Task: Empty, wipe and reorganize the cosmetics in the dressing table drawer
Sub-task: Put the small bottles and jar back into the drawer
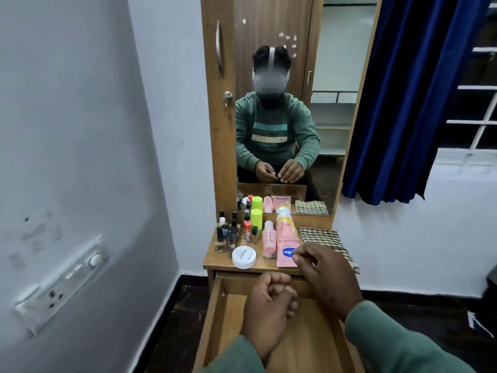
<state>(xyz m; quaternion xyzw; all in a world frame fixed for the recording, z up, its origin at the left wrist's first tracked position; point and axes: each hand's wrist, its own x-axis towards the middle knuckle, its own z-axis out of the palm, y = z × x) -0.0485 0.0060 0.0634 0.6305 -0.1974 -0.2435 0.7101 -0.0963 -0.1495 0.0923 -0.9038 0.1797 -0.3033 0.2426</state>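
The wooden drawer [213,305] is pulled out toward me and its bottom shows bare wood. My left hand [269,305] hovers over it, curled into a fist with nothing visible inside. My right hand [326,278] is higher, at the tabletop's front edge, fingers pinched together next to the pink lotion tube [286,239]. On the dressing table top [212,261] stand several nail polish bottles [227,234], a neon yellow bottle [256,219], a small pink bottle [268,238] and a white jar [244,256]. A checked cloth [322,238] lies folded at the right.
A tall mirror [282,117] rises behind the tabletop and reflects a person in a green sweater. A blue curtain [403,103] and a barred window [478,125] are to the right. A wall with a switchboard [61,281] is close on the left. The floor is dark.
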